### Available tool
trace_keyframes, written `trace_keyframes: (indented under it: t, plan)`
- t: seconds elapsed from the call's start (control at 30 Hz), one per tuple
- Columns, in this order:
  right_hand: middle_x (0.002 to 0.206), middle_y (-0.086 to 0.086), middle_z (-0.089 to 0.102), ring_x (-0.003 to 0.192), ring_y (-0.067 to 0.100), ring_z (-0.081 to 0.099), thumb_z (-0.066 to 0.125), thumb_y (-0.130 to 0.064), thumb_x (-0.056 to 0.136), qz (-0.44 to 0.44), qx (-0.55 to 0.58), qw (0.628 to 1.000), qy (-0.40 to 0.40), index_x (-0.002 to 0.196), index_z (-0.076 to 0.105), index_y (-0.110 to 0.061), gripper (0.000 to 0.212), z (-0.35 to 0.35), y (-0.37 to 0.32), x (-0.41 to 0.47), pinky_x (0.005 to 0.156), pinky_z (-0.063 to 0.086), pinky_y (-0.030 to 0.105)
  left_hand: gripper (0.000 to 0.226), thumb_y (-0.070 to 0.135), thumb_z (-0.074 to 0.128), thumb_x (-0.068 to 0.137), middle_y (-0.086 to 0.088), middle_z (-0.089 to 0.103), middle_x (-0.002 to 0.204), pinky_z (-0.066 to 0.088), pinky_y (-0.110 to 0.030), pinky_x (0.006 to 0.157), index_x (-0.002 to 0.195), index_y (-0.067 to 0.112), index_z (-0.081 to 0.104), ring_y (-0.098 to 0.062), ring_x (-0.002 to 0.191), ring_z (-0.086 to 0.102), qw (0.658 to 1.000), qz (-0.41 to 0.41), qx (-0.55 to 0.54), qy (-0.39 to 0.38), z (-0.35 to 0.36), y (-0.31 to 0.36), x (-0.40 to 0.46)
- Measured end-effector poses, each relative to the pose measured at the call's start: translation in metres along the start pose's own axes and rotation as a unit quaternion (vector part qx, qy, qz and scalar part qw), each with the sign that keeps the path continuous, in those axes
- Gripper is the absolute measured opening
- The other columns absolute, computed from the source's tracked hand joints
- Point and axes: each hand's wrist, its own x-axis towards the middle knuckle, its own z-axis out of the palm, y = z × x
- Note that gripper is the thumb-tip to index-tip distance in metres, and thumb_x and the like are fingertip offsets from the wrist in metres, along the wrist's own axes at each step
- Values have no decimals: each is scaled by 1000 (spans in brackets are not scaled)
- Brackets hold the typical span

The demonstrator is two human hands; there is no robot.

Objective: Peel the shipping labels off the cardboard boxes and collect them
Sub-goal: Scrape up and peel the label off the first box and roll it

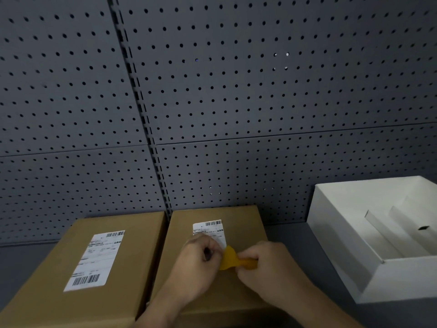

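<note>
Head view: two flat brown boxes side by side on the grey bench, pegboard (236, 91) behind.
Right box (246, 223): matte cardboard; its white label (212, 229) stuck on top, lower part hidden by the hands.
Left hand (197, 259): curled shut at the label's near edge, seemingly pinching a lifted corner; exact grip hidden.
Right hand (267, 263): clamped on a yellow plastic scraper (230, 259), fan-shaped blade aimed at the label edge, probably to pry it free.
Left box (78, 268): label (95, 259) flat, untouched.
Tray (343, 237): open white carton, right, likely for peeled labels.
</note>
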Motion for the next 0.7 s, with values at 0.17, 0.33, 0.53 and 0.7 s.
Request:
trace_keyframes:
  t: [0.17,0.33,0.53,0.7]
  plan:
    - [90,-14,67,91,-10,58,73,-38,87,47,21,996,66,97,76,-44,12,-19,29,-17,65,51,14,19,17,65,91,7,64,85,46,-12,69,75,26,66,-4,82,58,1000,-8,5,7,1,-1,-1]
    - [89,-17,67,80,0,62,78,-29,85,125,32,977,172,88,68,-48,22,-27,61,-24,62,42,11,16,17,68,88,7,65,83,46,-11,68,74,23,67,-3,82,58,1000,-4,3,8,0,0,0]
    - [85,-12,71,78,5,64,82,-17,77,172,4,965,199,72,65,-45,33,-13,96,-25,78,46,22,16,17,69,88,6,65,83,48,-14,68,72,19,69,-6,83,59,1000,9,9,4,1,-1,-1]
    - [98,-3,64,107,19,66,81,-25,79,196,-76,966,149,86,76,-39,17,-3,110,-23,91,43,20,15,19,71,86,7,66,83,51,-19,70,71,19,69,-9,82,61,1000,13,7,7,1,-3,-1]
